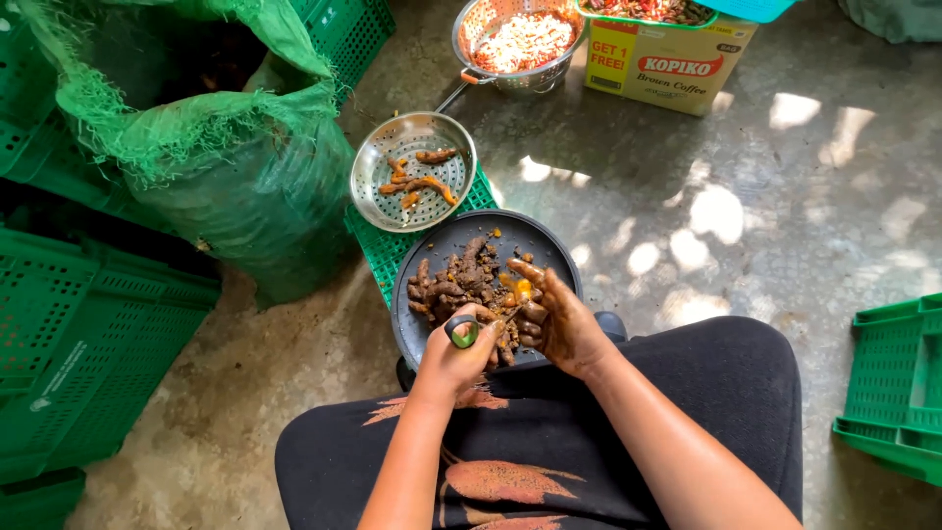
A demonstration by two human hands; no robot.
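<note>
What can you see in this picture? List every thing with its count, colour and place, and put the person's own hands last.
Dark pan: one, charcoal, on the person's lap, holding brown roots.
Perforated metal dish: one, silver, above the pan, with peeled orange pieces.
Metal colander: one, silver, top centre, filled.
Cardboard box: one, yellow, top right.
Mesh sack: one, green, upper left.
Plastic crates: several, green, at left and right edges.
Left hand: grips a green-handled peeler.
Right hand: stained, holds an orange root piece.
</note>
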